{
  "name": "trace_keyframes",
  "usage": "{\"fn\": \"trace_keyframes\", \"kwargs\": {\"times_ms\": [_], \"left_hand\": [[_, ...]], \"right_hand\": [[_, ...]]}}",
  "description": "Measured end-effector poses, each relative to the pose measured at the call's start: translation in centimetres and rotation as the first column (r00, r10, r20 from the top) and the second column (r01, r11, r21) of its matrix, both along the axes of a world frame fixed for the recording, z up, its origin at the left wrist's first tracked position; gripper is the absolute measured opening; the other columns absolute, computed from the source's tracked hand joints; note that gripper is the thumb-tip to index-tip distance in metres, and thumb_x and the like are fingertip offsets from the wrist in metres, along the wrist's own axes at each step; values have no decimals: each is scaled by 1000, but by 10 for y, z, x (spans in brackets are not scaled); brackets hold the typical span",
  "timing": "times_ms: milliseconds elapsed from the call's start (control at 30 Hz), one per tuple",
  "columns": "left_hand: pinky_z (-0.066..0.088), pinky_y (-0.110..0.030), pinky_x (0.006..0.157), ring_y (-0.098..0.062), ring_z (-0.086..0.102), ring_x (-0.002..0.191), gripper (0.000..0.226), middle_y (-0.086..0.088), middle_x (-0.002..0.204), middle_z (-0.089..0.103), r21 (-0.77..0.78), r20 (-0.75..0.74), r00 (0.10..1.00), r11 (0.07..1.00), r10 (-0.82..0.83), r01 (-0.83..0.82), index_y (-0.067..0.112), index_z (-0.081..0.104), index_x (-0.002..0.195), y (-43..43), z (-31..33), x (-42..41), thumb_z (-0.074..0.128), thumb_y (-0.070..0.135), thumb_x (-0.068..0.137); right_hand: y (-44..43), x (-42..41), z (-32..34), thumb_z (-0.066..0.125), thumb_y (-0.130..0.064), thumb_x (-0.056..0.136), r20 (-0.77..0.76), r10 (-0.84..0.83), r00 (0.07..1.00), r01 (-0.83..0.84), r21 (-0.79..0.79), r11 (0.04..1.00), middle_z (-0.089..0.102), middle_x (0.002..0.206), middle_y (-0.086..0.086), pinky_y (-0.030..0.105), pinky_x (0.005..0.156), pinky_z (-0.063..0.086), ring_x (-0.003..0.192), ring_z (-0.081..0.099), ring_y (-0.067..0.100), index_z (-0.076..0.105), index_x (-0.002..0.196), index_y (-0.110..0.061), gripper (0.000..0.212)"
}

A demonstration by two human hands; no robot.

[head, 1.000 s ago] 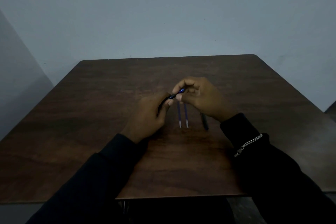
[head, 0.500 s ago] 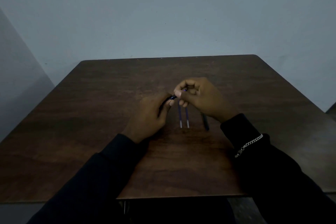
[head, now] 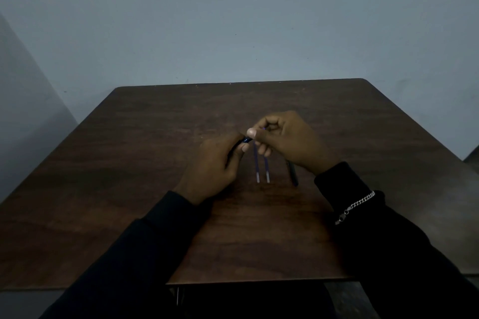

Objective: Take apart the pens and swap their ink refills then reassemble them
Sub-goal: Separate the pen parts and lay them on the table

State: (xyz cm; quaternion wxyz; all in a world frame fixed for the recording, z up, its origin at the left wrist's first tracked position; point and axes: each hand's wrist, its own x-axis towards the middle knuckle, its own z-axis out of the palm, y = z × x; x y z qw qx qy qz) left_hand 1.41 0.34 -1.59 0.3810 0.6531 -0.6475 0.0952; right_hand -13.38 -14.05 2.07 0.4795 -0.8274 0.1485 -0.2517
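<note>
My left hand [head: 212, 168] is closed around a dark pen barrel [head: 245, 140], whose blue-tinted end sticks out toward the right. My right hand [head: 287, 140] pinches the pen's small blue tip piece [head: 263, 128] between thumb and forefinger, right at the barrel's end. Below the hands two blue ink refills [head: 261, 166] lie side by side on the brown wooden table [head: 129, 163], their pale ends toward me. A second dark pen barrel [head: 292, 173] lies to their right, partly hidden under my right wrist.
The table's front edge [head: 259, 281] runs close to my body. A plain grey-blue wall [head: 233, 21] stands behind the far edge. My right wrist carries a silver chain bracelet [head: 355, 206].
My right hand has slid left along the pen, covering the blue tip piece that showed a second ago, and its thumb has met the barrel's end. The refills and second barrel have not moved.
</note>
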Motion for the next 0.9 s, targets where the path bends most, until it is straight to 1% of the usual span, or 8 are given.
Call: {"fn": "trace_keyframes", "kwargs": {"times_ms": [67, 167, 267, 400, 567, 667, 767, 900], "left_hand": [[36, -14, 63, 5, 52, 66, 12, 14, 80, 61, 0, -15, 1000, 1000, 2, -2, 14, 70, 108, 0, 0, 0, 58, 16, 107], [38, -25, 61, 0, 50, 64, 16, 8, 78, 63, 16, -30, 1000, 1000, 11, -10, 12, 70, 109, 0, -1, 1, 56, 21, 108], [38, -26, 60, -2, 51, 64, 15, 10, 77, 60, -10, -24, 1000, 1000, 15, -15, 11, 69, 106, 0, 0, 0, 56, 20, 107], [39, -17, 66, 8, 54, 70, 21, 14, 86, 64, -17, -27, 1000, 1000, 0, 0, 14, 70, 124, 1, 3, -1, 58, 14, 107], [41, -24, 62, -1, 53, 67, 18, 10, 82, 63, 4, -32, 999, 1000, -11, 11, 16, 69, 120, 1, 1, -1, 57, 17, 108], [38, -25, 61, 0, 51, 65, 13, 11, 79, 61, -14, -34, 999, 1000, -5, 4, 15, 69, 113, 1, 2, -2, 58, 15, 107], [37, -19, 62, 2, 53, 65, 19, 13, 78, 60, -20, -39, 999, 1000, -3, 2, 16, 69, 123, 2, 3, -3, 57, 14, 107], [41, -25, 62, -2, 56, 65, 16, 9, 80, 64, -4, -45, 999, 1000, -14, 14, 16, 69, 117, 2, 2, -2, 56, 17, 108]], "right_hand": [[0, -2, 3, 69, -6, 97, 21, 54, 998, -55, 47, 997, 78, 89, 18, 30, 71, 61, 78, 76, 19, 72, 97, -7, 4], [0, -4, 6, 66, 13, 89, 43, 121, 992, -124, 55, 991, 77, 103, 11, 25, 81, 58, 95, 75, 18, 71, 105, -8, 27], [2, -1, 5, 72, 0, 91, 34, 77, 996, -80, 120, 989, 71, 106, 10, 26, 73, 60, 85, 72, 15, 68, 116, -9, 27], [1, 0, 2, 72, -33, 96, -32, -32, 999, 33, 35, 999, 75, 79, 11, 29, 61, 59, 65, 73, 18, 74, 93, -6, 28], [-1, -2, 3, 68, 2, 94, 25, 96, 995, -98, 96, 991, 76, 99, 22, 27, 70, 60, 85, 74, 20, 71, 110, -1, 16], [2, 0, 3, 73, -8, 94, 23, 62, 998, -65, 151, 986, 77, 99, 17, 30, 68, 61, 83, 74, 20, 70, 114, -5, 21], [3, -1, 3, 74, -28, 95, -15, -2, 1000, 4, 135, 991, 77, 83, 13, 30, 63, 60, 68, 73, 16, 73, 97, -6, 22], [1, -2, 4, 71, -12, 97, 19, 60, 998, -62, 147, 987, 77, 92, 23, 27, 67, 60, 76, 74, 20, 72, 101, -1, 12]]}}
